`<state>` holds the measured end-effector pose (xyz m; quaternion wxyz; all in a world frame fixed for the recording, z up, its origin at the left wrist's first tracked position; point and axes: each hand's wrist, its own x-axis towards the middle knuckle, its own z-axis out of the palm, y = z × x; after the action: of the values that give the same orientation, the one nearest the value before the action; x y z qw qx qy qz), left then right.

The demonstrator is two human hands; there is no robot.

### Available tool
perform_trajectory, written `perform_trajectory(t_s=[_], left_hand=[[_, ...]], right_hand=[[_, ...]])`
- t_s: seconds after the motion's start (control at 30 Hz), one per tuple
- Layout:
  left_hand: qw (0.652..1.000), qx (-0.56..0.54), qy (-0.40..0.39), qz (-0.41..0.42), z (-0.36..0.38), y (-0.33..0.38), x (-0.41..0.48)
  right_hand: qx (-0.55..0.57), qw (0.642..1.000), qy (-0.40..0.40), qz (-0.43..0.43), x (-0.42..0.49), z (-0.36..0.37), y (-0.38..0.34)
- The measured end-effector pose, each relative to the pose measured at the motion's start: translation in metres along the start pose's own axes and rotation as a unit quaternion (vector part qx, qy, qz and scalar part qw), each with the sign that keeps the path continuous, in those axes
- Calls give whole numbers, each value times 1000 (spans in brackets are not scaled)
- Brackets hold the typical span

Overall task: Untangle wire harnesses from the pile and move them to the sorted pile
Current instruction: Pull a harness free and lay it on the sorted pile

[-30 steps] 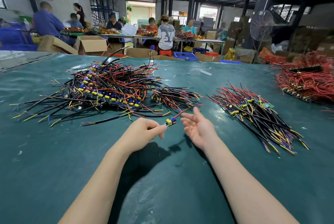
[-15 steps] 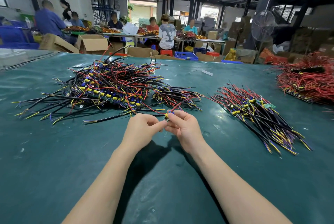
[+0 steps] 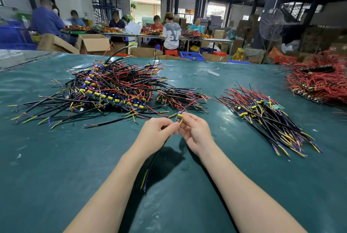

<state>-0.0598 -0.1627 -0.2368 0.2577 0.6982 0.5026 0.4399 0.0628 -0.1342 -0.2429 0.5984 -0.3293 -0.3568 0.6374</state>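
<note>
One wire harness (image 3: 179, 116) pinched, middle of counter (image 3: 56, 157).
Your left hand (image 3: 155, 135) and right hand (image 3: 197, 133) both grip it, just beside tangled pile (image 3: 112, 90).

Wire harness (image 3: 179, 116) end half buried under pinching fingertips of left hand (image 3: 155, 135) and right hand (image 3: 197, 136). Below the grip, black lead (image 3: 151, 163) lost behind the left wrist. Far right of the grip, red pile (image 3: 319, 86) cropped at the edge; beyond, workers (image 3: 171, 33) blurred.

The left hand (image 3: 155, 135) and right hand (image 3: 197, 135) pinch one harness (image 3: 179, 116) together. Tangled pile (image 3: 112, 90) lies left — sorted pile (image 3: 262, 112) right.
</note>
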Motion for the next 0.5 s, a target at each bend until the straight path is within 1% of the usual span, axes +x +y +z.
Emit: perform_trajectory(t_s=[0.1, 0.17, 0.27, 0.33, 0.5], left_hand=[[998, -9, -46, -32, 3, -2, -1], [996, -32, -58, -51, 6, -4, -2], [981, -155, -44, -111, 8, -5, -1], [967, -213, -33, -138, 8, -5, 0], [955, -257, -12, -147, 6, -4, 0]], right_hand=[[24, 999, 24, 10, 0, -4, -3], [26, 999, 31, 16, 1, -4, -4], [-17, 999, 14, 36, 1, -4, -3], [-38, 998, -5, 45, 1, -3, -3], [-50, 997, -22, 58, -1, -3, -3]])
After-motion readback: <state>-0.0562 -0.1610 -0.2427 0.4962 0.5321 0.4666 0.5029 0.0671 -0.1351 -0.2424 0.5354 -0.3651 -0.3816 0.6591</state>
